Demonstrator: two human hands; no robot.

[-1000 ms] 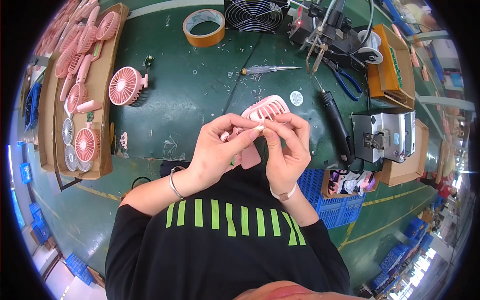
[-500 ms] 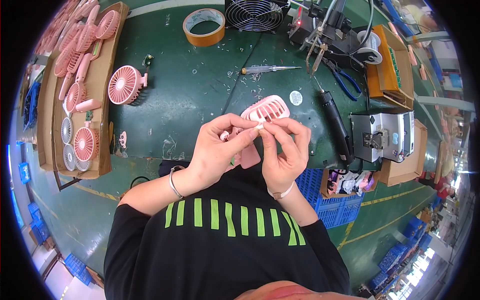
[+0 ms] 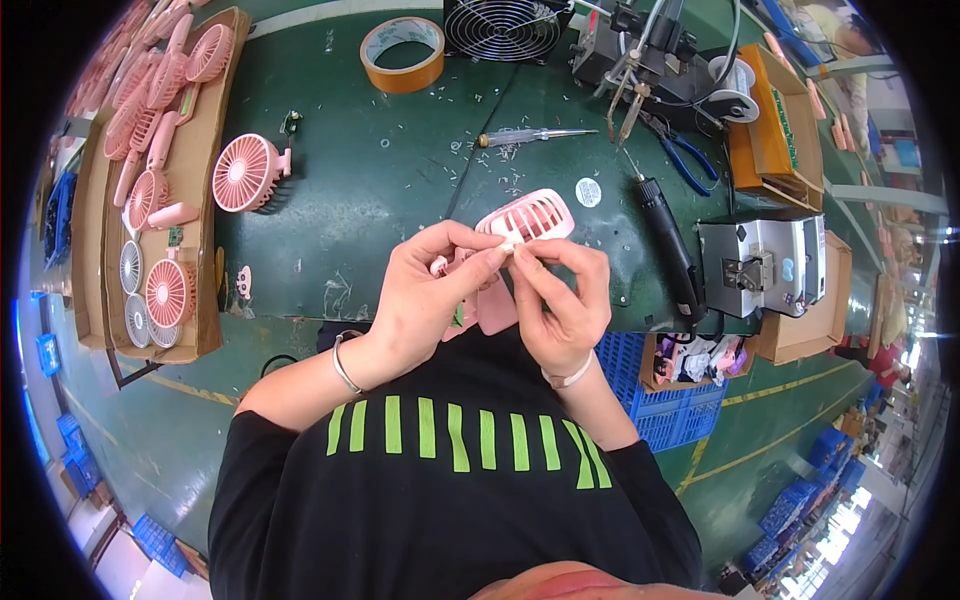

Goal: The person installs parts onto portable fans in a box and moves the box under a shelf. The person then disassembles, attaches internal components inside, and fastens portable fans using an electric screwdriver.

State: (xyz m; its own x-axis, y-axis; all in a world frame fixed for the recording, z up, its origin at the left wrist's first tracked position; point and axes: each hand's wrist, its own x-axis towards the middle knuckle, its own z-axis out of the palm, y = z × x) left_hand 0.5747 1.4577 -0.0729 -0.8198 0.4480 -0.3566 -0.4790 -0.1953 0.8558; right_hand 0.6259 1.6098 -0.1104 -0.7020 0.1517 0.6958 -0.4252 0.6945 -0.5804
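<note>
My left hand (image 3: 428, 292) and my right hand (image 3: 566, 305) meet in front of my chest, both pinching a small white piece (image 3: 510, 243) between thumb and forefinger. What kind of piece it is cannot be made out, as the fingertips cover most of it. Just beyond the fingertips is a pink slatted fan housing (image 3: 535, 214). Under the hands a flat pink handle part (image 3: 496, 306) shows, with a bit of green beside it. My left palm and fingers partly hide these pink parts; whether they are joined is not visible.
On the left, a cardboard tray (image 3: 212, 250) holds pink fans; one fan (image 3: 245, 172) lies beside it. Tape (image 3: 402, 78), a screwdriver (image 3: 535, 137) and wire clippings lie farther back. To the right are an electric screwdriver (image 3: 668, 245), pliers (image 3: 690, 163), a soldering stand and a silver device (image 3: 765, 268).
Both hands shift very slightly left and nearer me, still pinching the white piece. The right fingers bend in a little closer. The view also moves slightly.
</note>
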